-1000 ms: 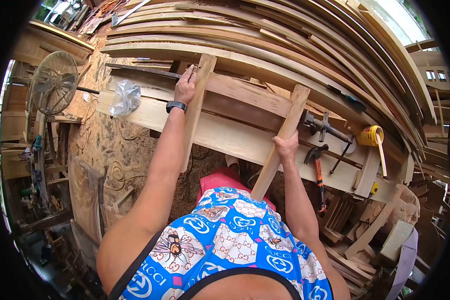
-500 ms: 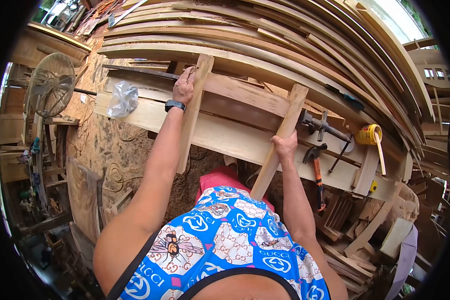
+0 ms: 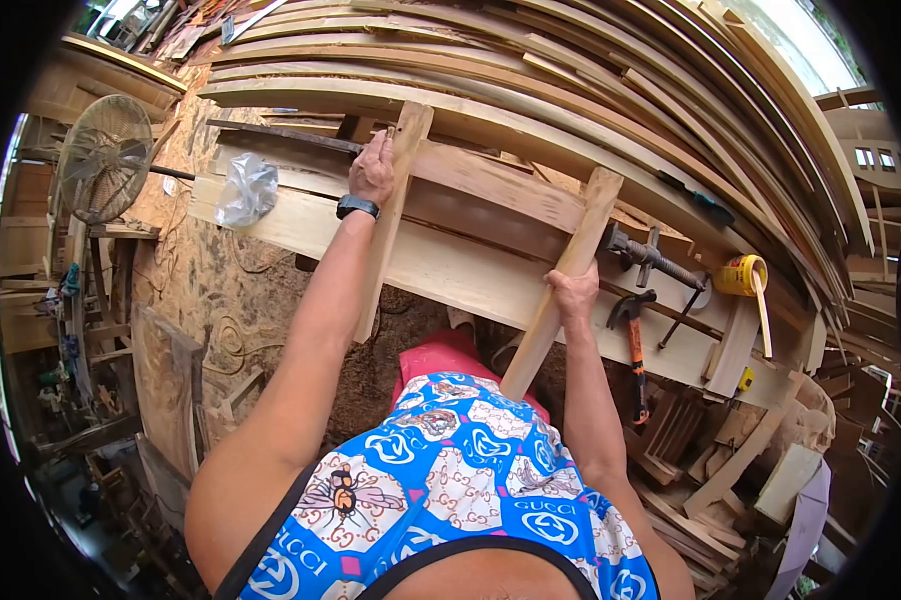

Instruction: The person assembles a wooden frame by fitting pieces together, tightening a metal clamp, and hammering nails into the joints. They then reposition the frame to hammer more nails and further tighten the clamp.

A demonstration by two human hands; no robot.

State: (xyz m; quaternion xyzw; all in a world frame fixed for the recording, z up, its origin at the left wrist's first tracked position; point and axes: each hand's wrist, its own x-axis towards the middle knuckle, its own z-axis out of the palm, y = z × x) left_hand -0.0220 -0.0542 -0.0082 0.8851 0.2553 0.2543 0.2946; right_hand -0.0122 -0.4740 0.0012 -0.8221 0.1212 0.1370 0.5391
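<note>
Two uprights joined by a crosspiece, across the surface; both hands on.
Left hand (image 3: 373, 170) at left upright (image 3: 395, 215), far end; fingers bent, grip unclear. Right hand (image 3: 575, 292) closed around right upright (image 3: 571, 255), mid-length. Crosspiece (image 3: 499, 186) between; clamp (image 3: 649, 254) just right, hammer (image 3: 635, 345) on surface (image 3: 451, 270), handle overhanging the near edge. Risk: uneven push could skew the joints; a knock could drop the hammer.

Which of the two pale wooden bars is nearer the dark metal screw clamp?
The bar gripped by the right hand: its upper part is right beside the clamp. The other bar, at the left hand with the black wristwatch, is farther away.
</note>
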